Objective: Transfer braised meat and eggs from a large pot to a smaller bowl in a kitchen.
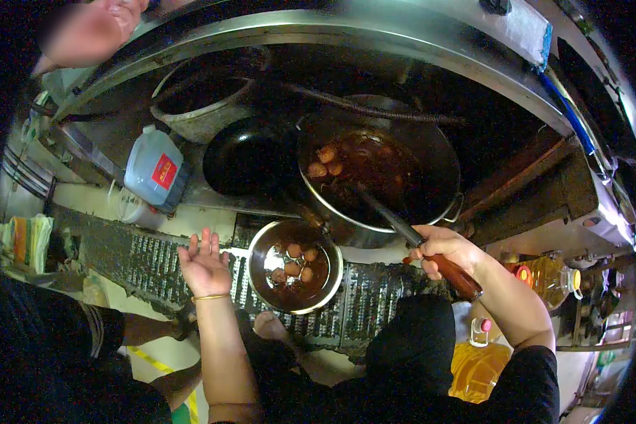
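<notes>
My right hand [448, 252] grips the reddish wooden handle of a long utensil [384, 209]. Its dark metal shaft slants down into a large metal pot [449, 140] of dark brown broth; the far end is hidden in the liquid. Several round brown balls [326, 161] cluster at the pot's left side. My left hand [206, 267] is palm up with fingers spread, holding nothing, just left of a round metal basin [252, 254]. Inside the basin, several similar balls [292, 268] sit in dark glossy broth.
A black wok [244, 159] is left of the pot, with a large grey vessel [201, 114] behind. A blue plastic jug [151, 164] stands further left. Metal grating [159, 259] lies below. Oil bottles [479, 365] are at right. Another person [47, 344] is close at left; part of another shows top left.
</notes>
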Motion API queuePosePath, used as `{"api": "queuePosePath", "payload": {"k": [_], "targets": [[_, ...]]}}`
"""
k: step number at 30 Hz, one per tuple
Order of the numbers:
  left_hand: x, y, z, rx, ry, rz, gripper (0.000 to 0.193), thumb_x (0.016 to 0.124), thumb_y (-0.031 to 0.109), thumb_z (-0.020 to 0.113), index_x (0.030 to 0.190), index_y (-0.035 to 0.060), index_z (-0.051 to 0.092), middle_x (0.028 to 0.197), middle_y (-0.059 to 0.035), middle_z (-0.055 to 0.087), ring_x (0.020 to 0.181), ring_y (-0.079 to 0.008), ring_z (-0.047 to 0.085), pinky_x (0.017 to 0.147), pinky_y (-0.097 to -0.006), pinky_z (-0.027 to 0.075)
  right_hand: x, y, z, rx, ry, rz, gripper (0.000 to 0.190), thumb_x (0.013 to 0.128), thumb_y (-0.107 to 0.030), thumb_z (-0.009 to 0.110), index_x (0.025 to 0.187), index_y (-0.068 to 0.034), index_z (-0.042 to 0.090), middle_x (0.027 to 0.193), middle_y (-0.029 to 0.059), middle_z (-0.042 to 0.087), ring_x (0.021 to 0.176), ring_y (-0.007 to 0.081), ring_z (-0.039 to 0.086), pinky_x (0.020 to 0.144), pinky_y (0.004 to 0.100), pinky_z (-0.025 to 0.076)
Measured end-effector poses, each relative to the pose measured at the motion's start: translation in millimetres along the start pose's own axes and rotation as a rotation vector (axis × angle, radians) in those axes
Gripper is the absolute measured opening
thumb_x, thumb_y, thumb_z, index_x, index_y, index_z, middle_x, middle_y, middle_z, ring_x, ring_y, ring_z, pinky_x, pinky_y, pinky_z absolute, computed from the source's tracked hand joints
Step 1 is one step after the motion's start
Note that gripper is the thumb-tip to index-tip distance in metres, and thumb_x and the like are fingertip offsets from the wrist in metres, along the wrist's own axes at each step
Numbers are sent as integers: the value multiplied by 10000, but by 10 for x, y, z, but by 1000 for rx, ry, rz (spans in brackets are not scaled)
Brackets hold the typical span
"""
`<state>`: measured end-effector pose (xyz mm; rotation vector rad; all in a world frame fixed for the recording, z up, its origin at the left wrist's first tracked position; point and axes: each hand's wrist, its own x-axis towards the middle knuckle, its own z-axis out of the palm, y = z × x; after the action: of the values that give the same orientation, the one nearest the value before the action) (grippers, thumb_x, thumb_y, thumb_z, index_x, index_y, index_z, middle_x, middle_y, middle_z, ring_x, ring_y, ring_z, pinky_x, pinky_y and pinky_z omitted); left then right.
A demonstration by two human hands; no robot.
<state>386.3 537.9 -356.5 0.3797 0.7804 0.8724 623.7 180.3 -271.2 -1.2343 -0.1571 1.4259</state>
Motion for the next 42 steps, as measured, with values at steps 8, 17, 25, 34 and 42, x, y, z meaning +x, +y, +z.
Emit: {"api": "queuePosePath", "payload": {"k": [8, 17, 25, 34, 42], "targets": [[-54, -112, 36, -8, 0, -17, 518, 928, 538, 267, 1260, 159, 385, 1289, -68, 499, 1244, -222, 373, 1046, -472, 69, -602, -12, 226, 52, 48, -16, 615, 752, -38, 518, 1337, -17, 327, 837, 79, 536, 509, 130, 520, 456, 280, 429], [-59, -341, 190, 9, -7, -48, 456, 934, 515, 255, 1162, 161, 432, 1277, -94, 512, 1271, -216, 367, 1072, -485, -25, -1188, -235, 518, -94, 111, -65, 545, 762, -35, 543, 1280, -5, 376, 792, 53, 544, 471, 113, 520, 413, 229, 415], [-18, -458, 164, 74, -51, -45, 443, 929, 522, 253, 1140, 176, 433, 1185, -30, 584, 1259, -209, 380, 1063, -508, -5, -1532, -251, 672, -77, 149, -26, 703, 708, 1, 524, 1361, -9, 262, 792, 82, 524, 456, 155, 535, 412, 251, 438], [-58, -340, 130, 72, -5, 28, 532, 942, 509, 216, 1313, 140, 316, 1214, -76, 562, 1283, -232, 350, 1063, -513, -51, -1750, -261, 905, -119, 97, 77, 808, 656, 58, 514, 1400, -55, 222, 794, 100, 527, 459, 177, 537, 416, 272, 437], [-305, -183, -43, 48, 146, 128, 549, 926, 532, 270, 1299, 135, 342, 1202, -74, 557, 1272, -217, 330, 1065, -496, -88, -1459, 6, 818, -55, -46, 220, 833, 672, 121, 493, 1419, -114, 211, 826, 128, 516, 472, 177, 517, 443, 274, 427]]}}
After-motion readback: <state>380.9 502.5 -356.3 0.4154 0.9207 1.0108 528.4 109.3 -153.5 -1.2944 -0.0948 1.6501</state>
